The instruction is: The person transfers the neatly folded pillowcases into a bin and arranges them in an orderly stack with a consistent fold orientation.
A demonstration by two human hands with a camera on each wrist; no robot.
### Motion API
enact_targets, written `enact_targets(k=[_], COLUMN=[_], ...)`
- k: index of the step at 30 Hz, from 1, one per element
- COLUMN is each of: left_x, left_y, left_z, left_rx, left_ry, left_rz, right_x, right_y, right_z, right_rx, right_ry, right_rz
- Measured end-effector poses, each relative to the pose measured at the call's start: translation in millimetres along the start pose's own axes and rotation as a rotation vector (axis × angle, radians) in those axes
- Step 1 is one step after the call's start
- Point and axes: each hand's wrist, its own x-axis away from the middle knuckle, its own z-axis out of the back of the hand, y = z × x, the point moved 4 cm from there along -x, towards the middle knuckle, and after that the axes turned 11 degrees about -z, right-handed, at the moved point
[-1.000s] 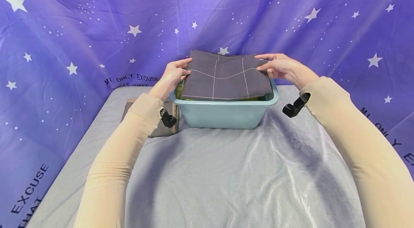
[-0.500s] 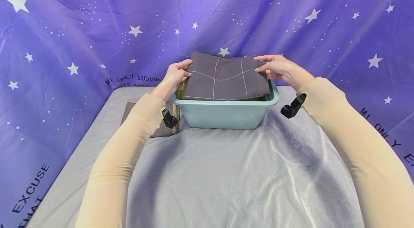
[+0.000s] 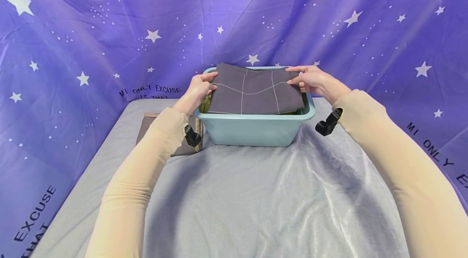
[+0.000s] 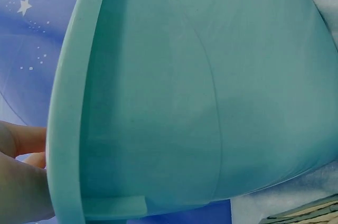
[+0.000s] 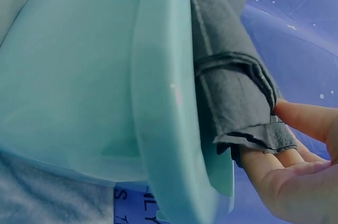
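A folded dark grey cloth (image 3: pixel 256 97) with thin white lines lies across the mouth of a blue-green plastic tub (image 3: pixel 252 130), its back part inside the rim. My left hand (image 3: pixel 197 89) pinches its left edge between thumb and fingers; in the left wrist view the tub wall (image 4: pixel 174 102) hides most of that hand. On the other side, my right hand (image 3: pixel 318 81) holds the cloth's right edge. The right wrist view shows the thumb on top of the folded layers (image 5: pixel 237 86) and fingers beneath them. Some yellow-green material (image 3: pixel 205 101) shows under the cloth.
Left of the tub, partly behind my left sleeve, lies a folded grey-brown cloth (image 3: pixel 186 150) with layered edges. A grey velvety cover (image 3: pixel 256 201) spreads over the surface. Behind hangs a purple curtain (image 3: pixel 175 6) with white stars.
Both hands have lowered the grey cloth a little into the tub, so the tub's back rim now shows. My right hand has shifted slightly left.
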Motion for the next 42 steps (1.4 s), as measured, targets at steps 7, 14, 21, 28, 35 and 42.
enact_targets(k=[7, 14, 21, 28, 35, 42], left_x=[3.0, 15.7, 28.0, 39.5, 52.8, 71.7], left_y=[4.0, 24.6, 25.9, 24.3, 23.8, 28.8], left_z=[1.5, 8.2, 15.5, 20.0, 27.1, 35.7], left_rx=[-0.203, -0.422, -0.379, -0.355, -0.337, -0.259], left_ry=[-0.004, 0.055, 0.04, 0.027, 0.036, 0.049], left_rz=[-0.122, -0.32, -0.4, -0.45, -0.522, -0.567], right_x=[5, 29, 38, 43, 51, 59], right_y=[-1, -5, 2, 9, 17, 22], right_z=[-2.1, -12.8, -25.6, -38.5, -48.0, -59.6], right_rx=[0.323, 0.779, 0.786, 0.781, 0.762, 0.752], right_ry=[0.172, 0.524, 0.471, 0.437, 0.41, 0.381], right_rz=[0.199, 0.551, 0.603, 0.666, 0.72, 0.831])
